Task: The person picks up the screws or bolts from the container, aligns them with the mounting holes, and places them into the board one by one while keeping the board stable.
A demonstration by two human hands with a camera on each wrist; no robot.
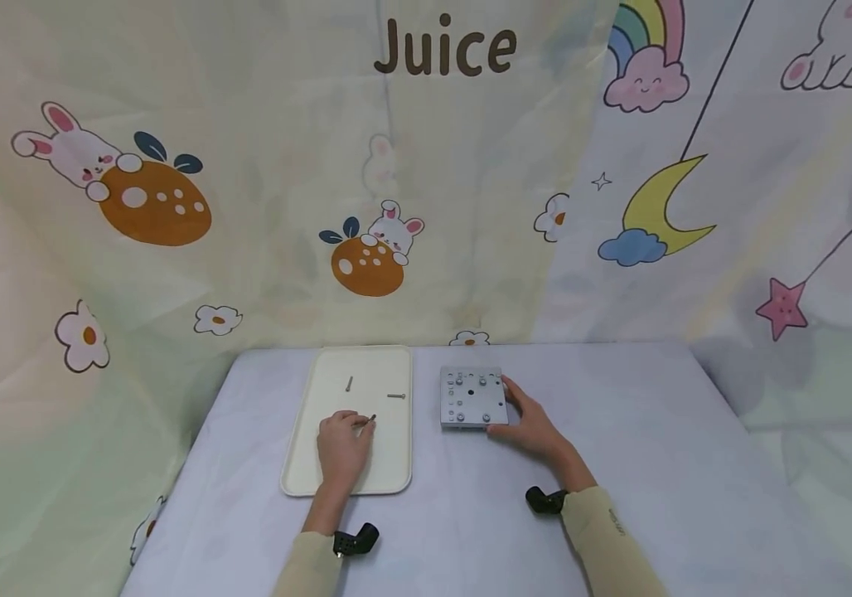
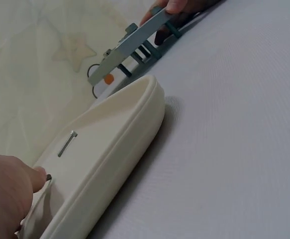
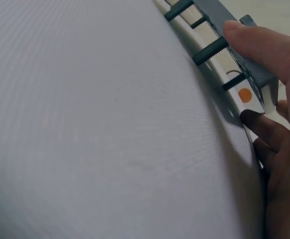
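Observation:
My left hand [image 1: 342, 448] is over the cream tray [image 1: 389, 464], pinching a small screw [image 1: 373, 418] between thumb and fingers; only its dark end shows in the left wrist view. Two more silver screws lie on the tray, one farther back [image 1: 349, 384] and one to the right [image 1: 396, 396]. Right of the tray is a grey metal plate [image 1: 476, 405] with several holes and bolts through it. Threaded bolt shanks [image 3: 210, 51] stick out beneath the plate. My right hand [image 1: 536, 427] grips the plate's right side, thumb at the near edge and fingers at the far right corner.
A white cloth [image 1: 456, 514] covers the table. Behind it hangs a printed backdrop [image 1: 471, 207] with rabbits, fruit and a moon. The tray's raised rim [image 2: 130, 124] faces the plate across a narrow strip of cloth.

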